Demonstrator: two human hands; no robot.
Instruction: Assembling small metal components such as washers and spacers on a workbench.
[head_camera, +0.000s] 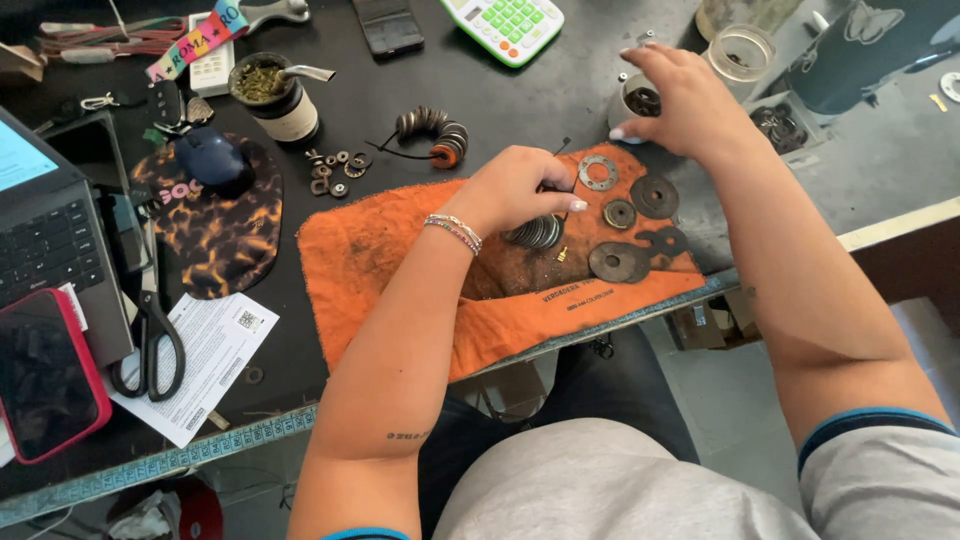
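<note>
My left hand rests on an orange cloth and grips a stack of metal washers strung on a thin black wire. My right hand reaches past the cloth's far edge, fingers spread over a small white cup of dark parts. Several loose flat discs lie on the cloth to the right of my left hand: a pale ring, a dark disc, a small one and a larger one.
A black table holds a strung bundle of washers, small loose washers, a gourd cup with a metal straw, a mouse on a patterned pad, scissors, a red-cased phone, a laptop, a calculator, a glass jar.
</note>
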